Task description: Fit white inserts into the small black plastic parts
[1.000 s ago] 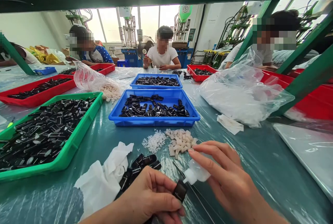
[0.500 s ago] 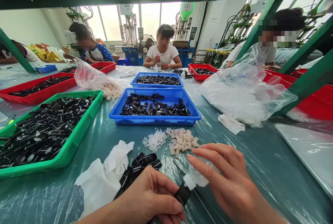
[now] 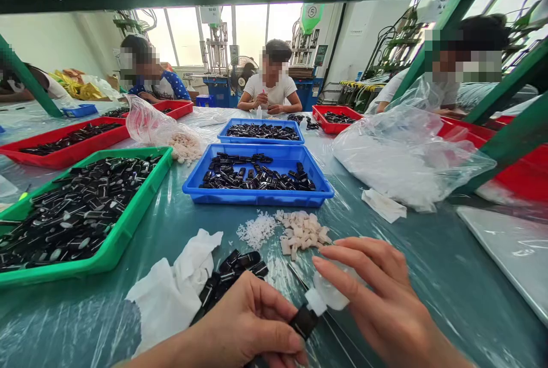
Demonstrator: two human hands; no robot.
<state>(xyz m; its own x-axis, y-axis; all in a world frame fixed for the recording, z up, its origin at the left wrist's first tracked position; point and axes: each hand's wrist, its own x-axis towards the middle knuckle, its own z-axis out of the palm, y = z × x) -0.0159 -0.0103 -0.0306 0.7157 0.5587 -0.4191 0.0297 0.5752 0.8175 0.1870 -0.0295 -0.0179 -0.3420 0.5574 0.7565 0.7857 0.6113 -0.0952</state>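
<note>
Pinched in my left hand (image 3: pixel 257 322) is a small black plastic part (image 3: pixel 304 321). My right hand (image 3: pixel 381 294) holds a translucent squeeze bottle (image 3: pixel 336 291), its white tip touching the end of the black part. More black parts (image 3: pixel 233 271) lie just beyond my left hand, beside a crumpled white cloth (image 3: pixel 173 291). A pile of small white bits (image 3: pixel 257 230) and a pile of beige pieces (image 3: pixel 302 231) sit past my hands. Thin metal tools (image 3: pixel 338 336) lie beneath the bottle.
A blue tray (image 3: pixel 257 197) of black parts stands ahead, another (image 3: pixel 261 138) behind it. At left is a full green tray (image 3: pixel 124 242). A clear plastic bag (image 3: pixel 402 157) and green frame bars (image 3: pixel 509 140) stand right. Several people sit across the table.
The whole view has shifted slightly, moving things a little to the right. Both hands keep the same hold on the black part and the bottle.
</note>
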